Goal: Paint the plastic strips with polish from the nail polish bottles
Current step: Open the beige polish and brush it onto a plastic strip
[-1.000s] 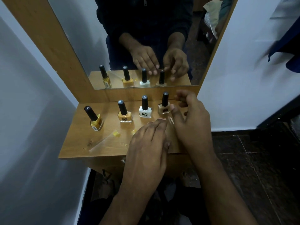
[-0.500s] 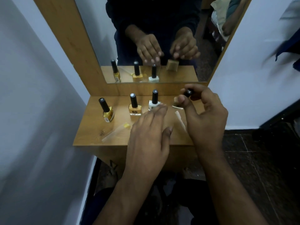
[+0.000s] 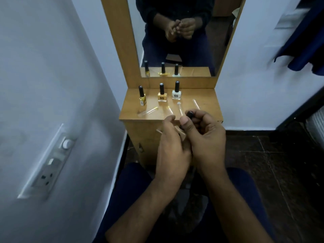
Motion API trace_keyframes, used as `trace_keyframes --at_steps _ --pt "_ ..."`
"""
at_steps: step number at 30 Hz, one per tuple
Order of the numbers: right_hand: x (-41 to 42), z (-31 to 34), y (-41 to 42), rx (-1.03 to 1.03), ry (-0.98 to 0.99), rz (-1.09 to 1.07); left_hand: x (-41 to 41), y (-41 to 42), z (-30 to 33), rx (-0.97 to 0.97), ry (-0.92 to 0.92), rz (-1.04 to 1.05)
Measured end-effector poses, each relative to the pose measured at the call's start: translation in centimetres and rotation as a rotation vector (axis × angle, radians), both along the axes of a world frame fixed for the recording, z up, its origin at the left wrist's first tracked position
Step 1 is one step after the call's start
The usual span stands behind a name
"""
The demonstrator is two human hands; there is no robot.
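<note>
Wooden bench (image 3: pixel 206 102) up ahead; my left hand (image 3: pixel 172 146) grips the beige bottle (image 3: pixel 181 134), right hand (image 3: pixel 205 135) pinches its cap (image 3: pixel 189 113), strips (image 3: pixel 180 109) lying just beyond.

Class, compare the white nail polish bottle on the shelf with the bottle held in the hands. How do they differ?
The white bottle stands upright on the shelf, untouched; the beige bottle is lifted off it, tilted, with the left hand round its body and the right hand gripping its cap. Their glass colours differ. Both have black caps.
</note>
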State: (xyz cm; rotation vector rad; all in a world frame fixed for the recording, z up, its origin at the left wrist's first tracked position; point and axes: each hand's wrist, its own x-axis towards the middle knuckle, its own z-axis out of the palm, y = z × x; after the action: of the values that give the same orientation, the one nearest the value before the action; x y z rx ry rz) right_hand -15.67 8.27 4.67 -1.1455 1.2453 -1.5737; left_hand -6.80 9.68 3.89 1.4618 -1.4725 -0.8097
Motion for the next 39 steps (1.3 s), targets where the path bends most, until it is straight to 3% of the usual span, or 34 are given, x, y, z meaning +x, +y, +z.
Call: trace_keyframes --at_steps 5,12,19,22,25,27,29,32,34,37,39 --pt "2.5 -2.9 2.7 0.161 0.014 0.177 2.8 2.5 -3.7 0.159 0.094 0.047" --pt "4.1 -4.7 4.0 0.268 -0.072 0.290 6.5 3.6 -6.0 0.366 0.424 -0.269" --pt "4.6 -4.5 4.8 0.339 -0.248 0.463 9.5 3.7 -7.3 0.514 0.426 -0.337" --pt "4.0 -5.0 4.5 0.357 -0.161 0.395 8.3 3.8 -7.2 0.417 0.227 -0.224" --pt "3.3 -5.4 4.1 0.224 0.231 0.283 7.2 3.6 -6.7 0.184 -0.032 -0.170" --pt "3.2 -5.1 4.1 0.162 0.366 0.232 6.9 3.4 -6.4 0.056 -0.092 -0.099" --pt "3.1 -4.5 4.3 0.180 0.236 0.189 6.5 3.4 -6.2 -0.045 -0.106 -0.061" --pt "3.2 -2.9 4.3 0.283 -0.321 0.230 5.3 3.8 -5.8 -0.187 -0.094 -0.105" --pt "3.2 -2.1 4.2 0.259 -0.510 0.246 4.9 4.0 -5.4 -0.296 -0.080 -0.121" --pt "3.1 -1.2 4.3 0.180 -0.509 0.222 4.9 4.3 -4.5 -0.329 -0.044 -0.133" --pt "2.6 -0.9 4.4 0.128 -0.271 0.168 5.2 4.3 -4.2 -0.328 -0.047 -0.121"
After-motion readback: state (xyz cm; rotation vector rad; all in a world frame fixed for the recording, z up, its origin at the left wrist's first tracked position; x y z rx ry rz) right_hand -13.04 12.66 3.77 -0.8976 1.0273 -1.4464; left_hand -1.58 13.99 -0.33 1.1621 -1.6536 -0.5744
